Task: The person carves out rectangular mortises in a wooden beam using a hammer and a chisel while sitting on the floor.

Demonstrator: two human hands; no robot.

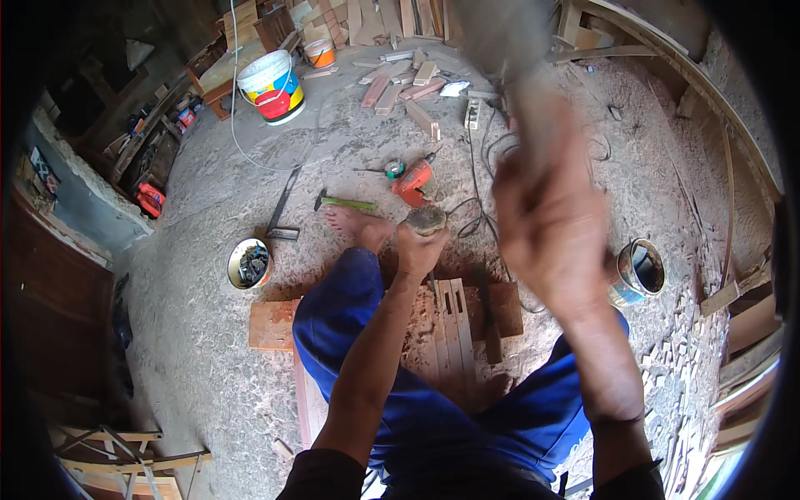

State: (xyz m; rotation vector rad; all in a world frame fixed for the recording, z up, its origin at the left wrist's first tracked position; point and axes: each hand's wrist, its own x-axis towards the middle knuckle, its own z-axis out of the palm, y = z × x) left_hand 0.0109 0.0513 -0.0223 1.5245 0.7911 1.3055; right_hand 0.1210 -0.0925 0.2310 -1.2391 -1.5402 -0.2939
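Observation:
My left hand (419, 252) is wrapped round the handle of a chisel (426, 219), whose worn, flattened top sticks up above the fist. Its blade points down at narrow wooden strips (454, 333) with slots cut in them, lying between my knees; the hand hides where the tip meets the wood. My right hand (554, 229) is raised, gripping a mallet (507, 42) that is smeared by motion, its head above and to the right of the chisel. Wood chips (418, 333) lie beside the strips. A dark flat tool with a wooden handle (493, 346) rests to their right.
A wooden board (271, 325) lies crosswise under the strips. Ahead are a green-handled hammer (350, 203), a red power drill (414, 183) and its cord (475, 221). A small bucket (250, 264) stands left, a tin (640, 271) right. Offcuts (404, 83) and a large bucket (272, 87) are farther off.

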